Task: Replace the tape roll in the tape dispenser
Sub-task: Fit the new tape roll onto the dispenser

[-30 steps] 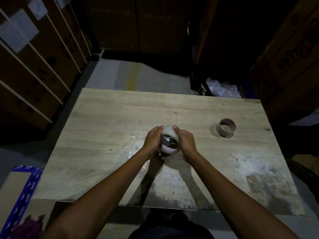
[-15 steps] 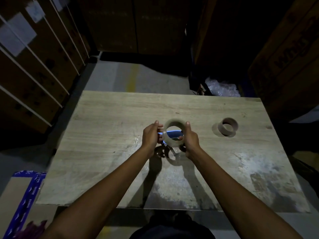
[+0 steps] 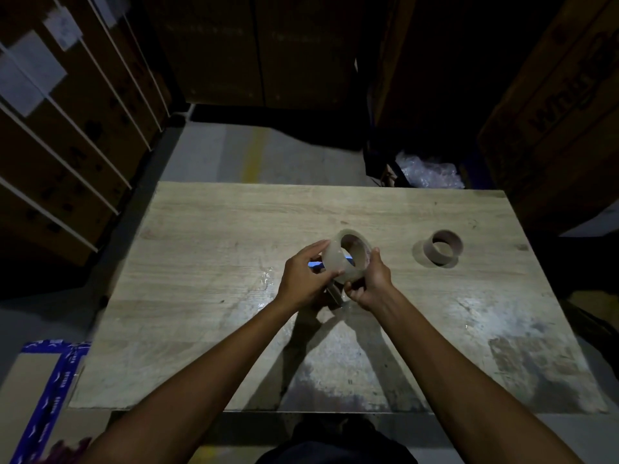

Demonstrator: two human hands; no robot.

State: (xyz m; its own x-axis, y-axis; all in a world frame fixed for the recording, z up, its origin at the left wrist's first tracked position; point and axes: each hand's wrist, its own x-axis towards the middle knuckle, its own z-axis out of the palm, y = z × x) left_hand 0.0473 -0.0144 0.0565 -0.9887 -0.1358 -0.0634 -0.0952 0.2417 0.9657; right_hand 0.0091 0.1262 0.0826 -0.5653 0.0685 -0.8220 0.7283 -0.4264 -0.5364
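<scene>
The tape roll [image 3: 334, 262] is held tilted above the middle of the table [image 3: 207, 249], gripped between the curled fingers of the left hand [image 3: 301, 279] and right hand [image 3: 371, 283]. The dispenser [image 3: 333, 294] is largely hidden beneath them. An empty core [image 3: 438, 259] is seen well apart on the right.

The tape roll [image 3: 335, 259] I hold is cloudy and clear, its inner ring tan. The empty core [image 3: 438, 256] at right is brown. My worktop [image 3: 217, 229] shows pale wood grain, grey-white blotches at lower right.
</scene>
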